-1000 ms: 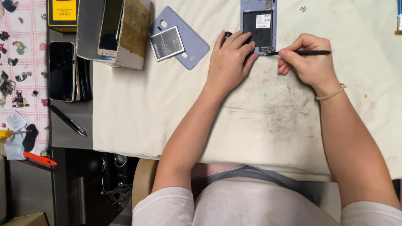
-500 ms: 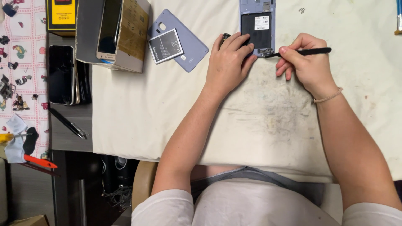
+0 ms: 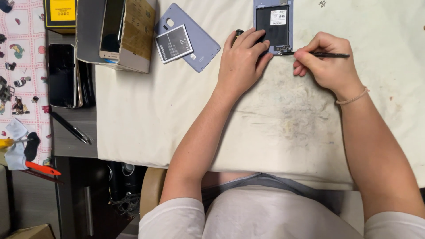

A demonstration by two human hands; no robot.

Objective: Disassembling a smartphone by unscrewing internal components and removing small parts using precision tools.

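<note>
Phone lies back-open at top edge of the cloth, w/ cover & battery to its left. Since a sec ago barely any shift: your tool tip stays at the phone's lower edge, so you're still working that spot. Right hand fingers pinched on tool; left hand fingers together, flat, pressing phone's lower left corner.

1 head view, looking down (close).
</note>
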